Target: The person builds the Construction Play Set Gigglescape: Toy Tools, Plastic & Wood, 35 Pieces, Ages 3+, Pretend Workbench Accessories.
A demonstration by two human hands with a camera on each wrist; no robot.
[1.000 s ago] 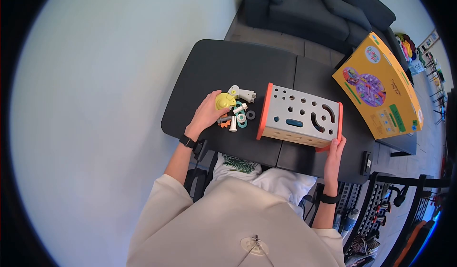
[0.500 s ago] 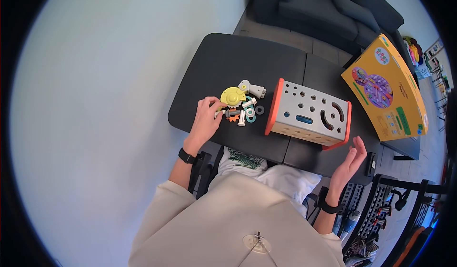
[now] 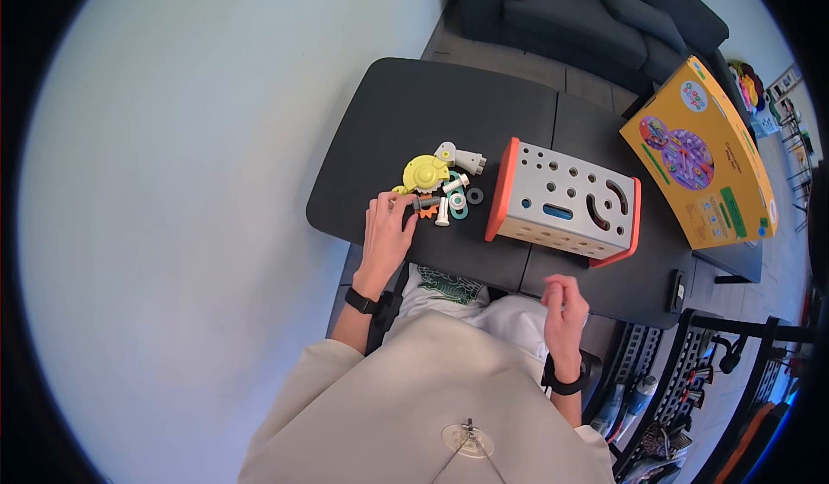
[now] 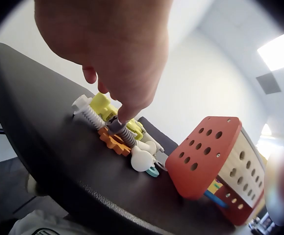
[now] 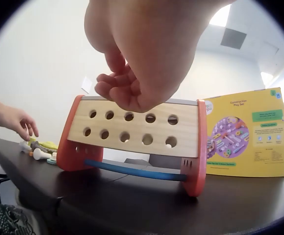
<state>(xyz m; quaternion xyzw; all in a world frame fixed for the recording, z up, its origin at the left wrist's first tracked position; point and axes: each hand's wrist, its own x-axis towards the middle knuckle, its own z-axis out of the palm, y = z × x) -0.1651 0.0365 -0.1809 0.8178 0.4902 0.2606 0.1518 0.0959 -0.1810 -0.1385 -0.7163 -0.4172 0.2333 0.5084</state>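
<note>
My left hand (image 3: 384, 235) is at the near left side of the loose toy parts. In the left wrist view a fingertip appears to touch the grey bolt (image 4: 115, 126); no grip around it shows. A white bolt (image 4: 90, 112) and an orange gear (image 4: 113, 142) lie beside it. Behind them in the head view are a yellow toy part (image 3: 425, 173) and a grey-white piece (image 3: 469, 161). My right hand (image 3: 565, 324), loosely curled and holding nothing, hovers off the near table edge. Beyond it stands the toy bench (image 3: 566, 195), with red ends and a holed top.
A yellow box (image 3: 704, 160) stands upright at the right, behind the bench. The dark table (image 3: 449, 95) carries a small black object (image 3: 676, 291) at its right edge. A grey sofa (image 3: 574, 31) is beyond the table, and a rack stands at the lower right.
My right hand has left the bench's right end and moved left and toward my body. My left hand has gone from the yellow part to the grey bolt.
</note>
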